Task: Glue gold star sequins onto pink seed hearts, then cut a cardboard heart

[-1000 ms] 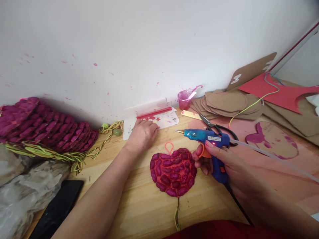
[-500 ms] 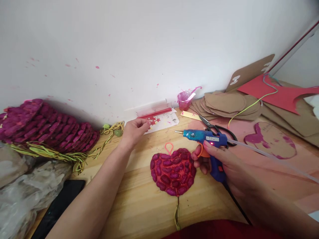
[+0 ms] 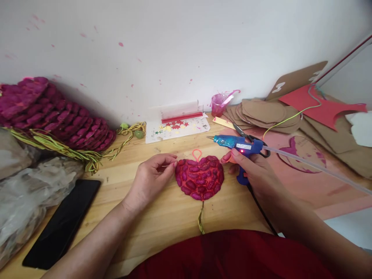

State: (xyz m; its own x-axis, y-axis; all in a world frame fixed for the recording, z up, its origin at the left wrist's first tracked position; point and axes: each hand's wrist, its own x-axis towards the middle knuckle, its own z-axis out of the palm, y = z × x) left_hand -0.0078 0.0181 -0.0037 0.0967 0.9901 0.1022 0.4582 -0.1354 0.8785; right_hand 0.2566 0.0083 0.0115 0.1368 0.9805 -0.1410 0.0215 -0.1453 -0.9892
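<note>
A heart-shaped ornament (image 3: 200, 179), covered in magenta nut-like pieces over red, lies flat on the wooden table. An orange loop tops it and a yellow-green string tassel (image 3: 200, 221) hangs from its tip. My left hand (image 3: 154, 174) is at the heart's left edge, thumb and forefinger pinched together; whatever is between them is too small to make out. In my right hand (image 3: 247, 166) is a blue hot glue gun (image 3: 229, 142), its red light on and nozzle pointing left above the heart. A clear glue stick (image 3: 305, 163) extends from its back.
Behind the heart lies white paper (image 3: 151, 133) with small red, yellow and green stars. Scissors (image 3: 247, 134), a pink-stained cup (image 3: 219, 104) and cardboard cutouts (image 3: 261, 110) are at right. Stacked magenta hearts (image 3: 58, 116), plastic bags (image 3: 37, 197) and a black phone (image 3: 62, 223) occupy the left.
My left hand has come back from the star paper to the heart's left edge, still pinched. The glue gun stays in my right hand. The camera view has shifted.
</note>
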